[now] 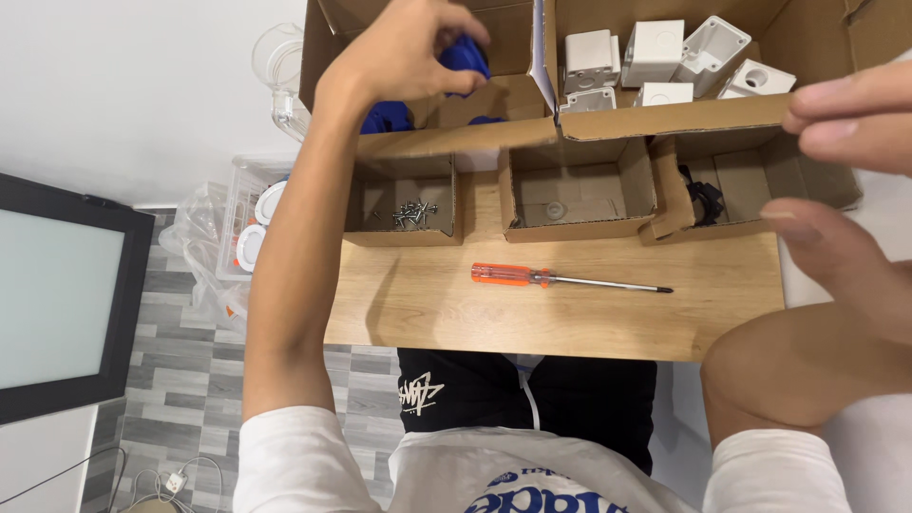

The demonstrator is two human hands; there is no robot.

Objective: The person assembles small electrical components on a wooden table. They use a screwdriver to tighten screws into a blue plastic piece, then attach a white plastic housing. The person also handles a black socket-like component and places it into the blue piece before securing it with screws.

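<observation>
My left hand (404, 52) pinches a blue part (465, 57) in the back-left box (332, 38), my right hand (845, 180) hovers spread and empty, and the orange screwdriver (560, 277) lies untouched on the surface (427, 313).

A blue plastic part (465, 55) sits gripped over the upper-left cardboard box (518, 57).

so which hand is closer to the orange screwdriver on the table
Right. The right hand hovers just up and right of the orange screwdriver tip, empty. The left hand is farther, up in the back box on a blue part.
</observation>
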